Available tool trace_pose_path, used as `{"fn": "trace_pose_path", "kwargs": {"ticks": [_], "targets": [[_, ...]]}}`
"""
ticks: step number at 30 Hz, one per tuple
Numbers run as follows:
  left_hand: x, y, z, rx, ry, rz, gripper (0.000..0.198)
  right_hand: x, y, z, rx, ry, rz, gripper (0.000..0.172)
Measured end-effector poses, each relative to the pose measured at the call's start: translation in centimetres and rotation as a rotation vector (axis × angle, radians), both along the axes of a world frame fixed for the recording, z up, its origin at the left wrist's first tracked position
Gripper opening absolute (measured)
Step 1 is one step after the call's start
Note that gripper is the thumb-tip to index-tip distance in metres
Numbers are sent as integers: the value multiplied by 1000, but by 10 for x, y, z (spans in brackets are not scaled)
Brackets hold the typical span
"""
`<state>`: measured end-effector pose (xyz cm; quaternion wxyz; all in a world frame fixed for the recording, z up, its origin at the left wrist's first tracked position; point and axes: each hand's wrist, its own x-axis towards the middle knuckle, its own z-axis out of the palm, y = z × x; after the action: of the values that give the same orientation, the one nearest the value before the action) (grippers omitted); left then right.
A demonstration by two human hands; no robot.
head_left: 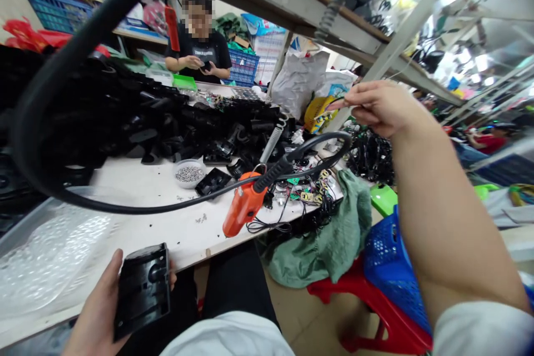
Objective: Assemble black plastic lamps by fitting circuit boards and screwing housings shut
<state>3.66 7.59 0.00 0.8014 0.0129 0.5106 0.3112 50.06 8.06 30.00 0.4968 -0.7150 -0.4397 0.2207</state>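
My left hand (98, 306) grips a black plastic housing half (144, 289) at the lower left, its hollow inside facing me. Raised at the right, my right hand (371, 105) has its fingers pinched together. A thin dark edge shows by the fingertips, too small to make out. An orange electric screwdriver (244, 206) hangs between the hands from a coiled spring (274, 142), with a thick black cable (137, 208) looping across the view. On the white table (154, 228), a bowl of small metal screws (189, 173) stands beside another black plastic part (212, 182).
Black plastic parts (83, 111) are heaped at the left and back. Wired circuit boards (308, 189) lie near the table's right end. A green sack (334, 239), a blue basket (387, 261) and a red stool (375, 317) stand right. Opposite sits a co-worker (217, 50).
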Motion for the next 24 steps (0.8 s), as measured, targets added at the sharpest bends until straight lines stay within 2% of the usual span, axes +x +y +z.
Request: {"fn": "trace_pose_path", "kwargs": {"ticks": [4, 7, 9, 12, 14, 15, 18, 21, 24], "targets": [[-1, -4, 9, 109, -68, -55, 57, -27, -46, 10, -114, -67, 14, 21], [2, -13, 8, 110, -145, -91, 57, -53, -83, 2, -197, -29, 12, 22], [5, -25, 7, 89, -193, -141, 48, -74, -104, -13, -239, 40, 154, 28], [8, -50, 6, -17, -276, -226, 33, -117, -122, -49, -315, 121, 394, 37], [6, -66, 4, -110, -413, -303, 35, -151, -129, -74, -294, 150, 447, 30], [3, -72, 3, -125, -487, -301, 35, -168, -131, -86, -266, 160, 443, 27], [-12, -82, -4, -133, -633, -232, 37, -207, -133, -113, -254, 250, 530, 20], [-30, -77, -11, -81, -657, -88, 39, -230, -124, -133, -268, 309, 689, 15], [-41, -63, -12, 2, -647, 24, 40, -247, -106, -157, -219, 192, 721, 17]]}}
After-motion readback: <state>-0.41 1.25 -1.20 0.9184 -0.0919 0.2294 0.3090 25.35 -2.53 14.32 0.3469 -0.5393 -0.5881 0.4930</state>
